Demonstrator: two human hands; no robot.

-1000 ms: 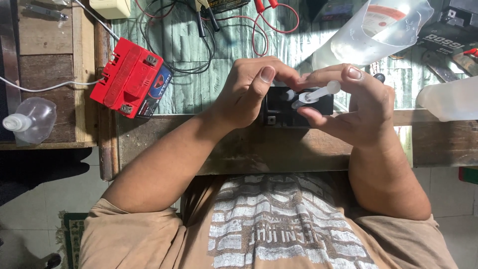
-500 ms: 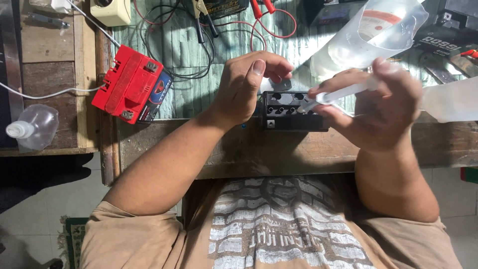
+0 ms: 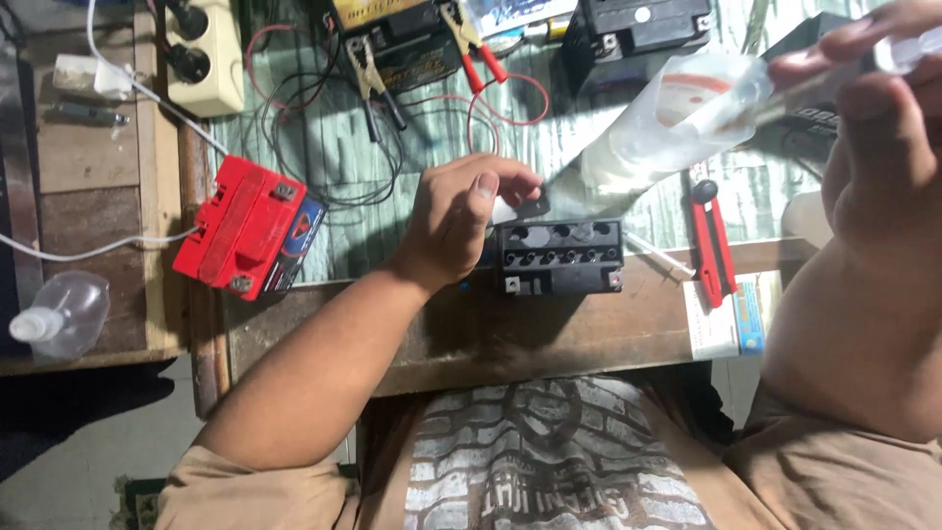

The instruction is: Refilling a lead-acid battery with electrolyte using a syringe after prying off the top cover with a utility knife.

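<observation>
A small black battery (image 3: 559, 257) with a row of open filler holes sits at the wooden bench's front edge. My left hand (image 3: 456, 221) grips its left end, with the fingertips curled on a small grey piece (image 3: 527, 206) at its back edge. My right hand (image 3: 883, 128) is raised at the upper right, well away from the battery. It pinches a thin clear syringe (image 3: 775, 98) whose tip points toward a clear plastic bottle (image 3: 667, 132) lying tilted behind the battery.
A red battery (image 3: 245, 228) lies left of my hand, amid black and red wires. At the back stand a battery with clamps (image 3: 402, 34), another black battery (image 3: 643, 29) and a power strip (image 3: 201, 59). A red utility knife (image 3: 711, 240) lies to the right, a clear bottle (image 3: 59, 314) far left.
My right hand has lifted up and to the right with the syringe, away from the black battery. My left hand has stayed on the battery's left end.
</observation>
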